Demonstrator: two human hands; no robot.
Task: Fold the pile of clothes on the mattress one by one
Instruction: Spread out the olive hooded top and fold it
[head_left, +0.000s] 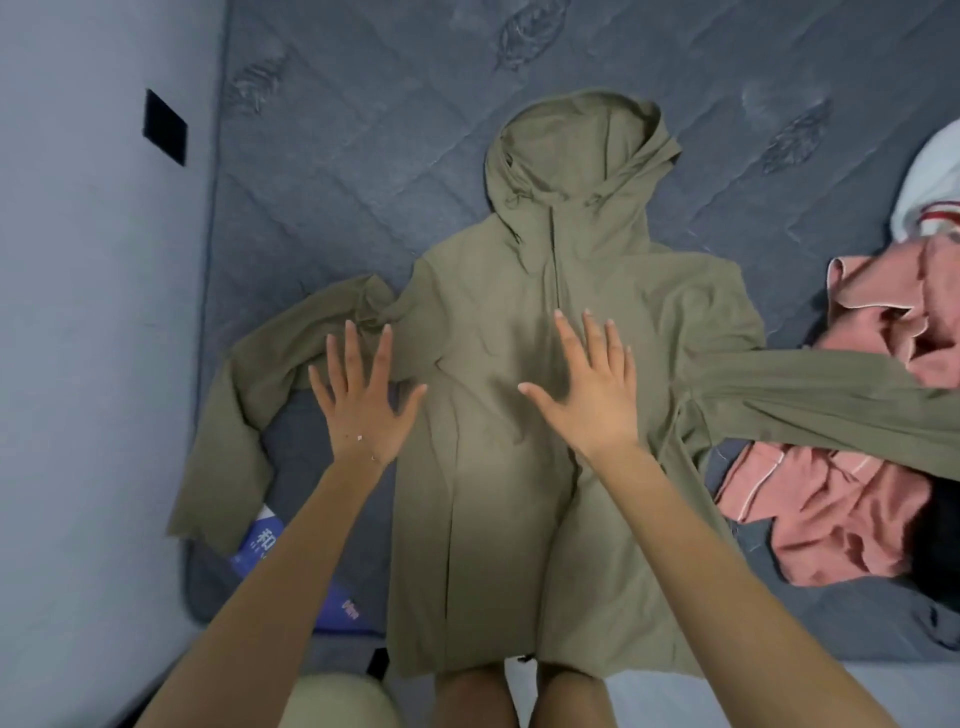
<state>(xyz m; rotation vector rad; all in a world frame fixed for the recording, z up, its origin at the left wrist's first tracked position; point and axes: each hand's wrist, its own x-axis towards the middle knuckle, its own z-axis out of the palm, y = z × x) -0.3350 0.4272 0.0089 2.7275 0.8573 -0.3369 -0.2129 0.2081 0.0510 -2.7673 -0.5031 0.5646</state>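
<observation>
Olive hooded jacket laid flat on grey quilted mattress, left hand and right hand fingers spread, palms down over jacket, pink garment pile at right.

Left of the left hand I see a pale wall bearing a black square; quilted grey mattress beyond.
</observation>
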